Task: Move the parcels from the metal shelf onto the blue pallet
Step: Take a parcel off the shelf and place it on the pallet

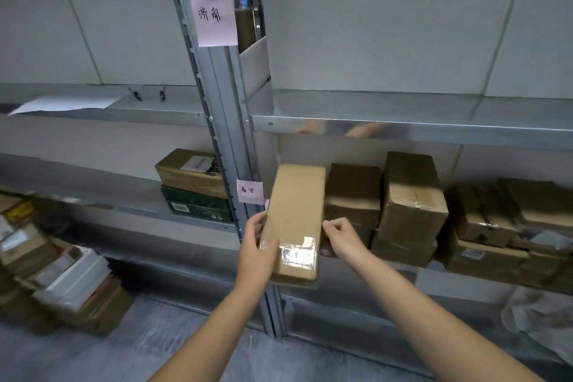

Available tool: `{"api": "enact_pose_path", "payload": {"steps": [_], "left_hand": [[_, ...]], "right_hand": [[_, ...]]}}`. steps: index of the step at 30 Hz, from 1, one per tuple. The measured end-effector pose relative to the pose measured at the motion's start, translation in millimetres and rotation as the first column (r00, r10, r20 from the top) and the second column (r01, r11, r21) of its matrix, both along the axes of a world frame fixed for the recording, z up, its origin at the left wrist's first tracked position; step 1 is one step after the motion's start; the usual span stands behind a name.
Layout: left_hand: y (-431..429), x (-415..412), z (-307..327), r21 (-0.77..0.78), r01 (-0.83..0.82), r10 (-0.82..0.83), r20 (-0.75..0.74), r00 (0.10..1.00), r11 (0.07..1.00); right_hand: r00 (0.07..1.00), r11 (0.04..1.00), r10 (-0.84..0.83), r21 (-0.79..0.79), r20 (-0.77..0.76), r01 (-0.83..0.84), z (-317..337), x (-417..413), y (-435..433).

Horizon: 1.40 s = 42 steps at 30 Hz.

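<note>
Parcel (294, 220) in left hand (257, 245), overhanging shelf (428, 276) edge.

parcel (294, 220): plain tan cardboard, glossy clear tape at near end
shelf (403, 130): silver-grey metal
notes (214, 20): pale pink, black handwriting
low box (198, 206): dark green, white barcode label
wall (372, 25): off-white panels
floor (124, 350): mottled grey

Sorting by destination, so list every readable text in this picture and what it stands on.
"济南": upper pink note on the shelf upright.
"泰安", probably: lower pink note, same upright.
White label on the brown parcel, barcode on the green box: too blurred to read.
</note>
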<state>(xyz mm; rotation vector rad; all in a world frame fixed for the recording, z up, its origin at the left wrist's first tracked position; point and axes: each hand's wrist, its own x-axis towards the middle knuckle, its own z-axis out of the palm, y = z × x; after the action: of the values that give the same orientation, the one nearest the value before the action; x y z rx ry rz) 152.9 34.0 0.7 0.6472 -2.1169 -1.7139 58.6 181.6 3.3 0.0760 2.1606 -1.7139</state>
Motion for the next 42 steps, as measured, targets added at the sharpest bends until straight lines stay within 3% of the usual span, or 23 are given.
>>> {"api": "enact_pose_path", "payload": {"steps": [6,8,13,20,28,30,34,42], "left_hand": [[26.0,35.2,-2.2,0.04,0.045,-0.043,-0.039,0.998,0.998],[33.0,41.9,-5.1,0.007,0.064,-0.064,-0.042,0.997,0.998],[54.6,47.0,-5.7,-0.019,0.124,-0.125,-0.046,0.991,0.992],[78.0,42.4,0.3,-0.01,0.206,-0.203,0.135,0.97,0.978],[80.4,41.6,7.8,0.193,0.157,-0.173,0.072,0.982,0.969],[80.4,45.5,8.9,0.241,0.186,-0.205,0.055,0.977,0.952],[77.3,52.1,12.6,0.426,0.237,-0.253,-0.02,0.967,0.873],[61.3,59.2,12.5,0.476,0.171,-0.165,-0.055,0.985,0.862]], "right_hand": [[0.977,0.977,0.207,-0.066,0.057,-0.203,-2.9,24.8,40.5],[0.96,0.956,0.263,-0.158,0.093,-0.247,-2.5,30.0,47.8],[0.949,0.919,0.257,-0.35,0.182,-0.182,-0.4,44.1,63.2],[0.976,0.951,0.205,-0.251,0.068,-0.182,8.7,58.0,70.5],[0.993,0.975,0.115,-0.195,0.038,-0.105,11.2,55.5,81.5],[0.986,0.979,0.145,-0.157,0.078,-0.132,8.6,55.1,82.4],[0.941,0.926,0.296,-0.288,0.161,-0.243,12.7,59.4,86.8],[0.961,0.937,0.265,-0.255,0.077,-0.238,22.3,63.7,84.3]]}}
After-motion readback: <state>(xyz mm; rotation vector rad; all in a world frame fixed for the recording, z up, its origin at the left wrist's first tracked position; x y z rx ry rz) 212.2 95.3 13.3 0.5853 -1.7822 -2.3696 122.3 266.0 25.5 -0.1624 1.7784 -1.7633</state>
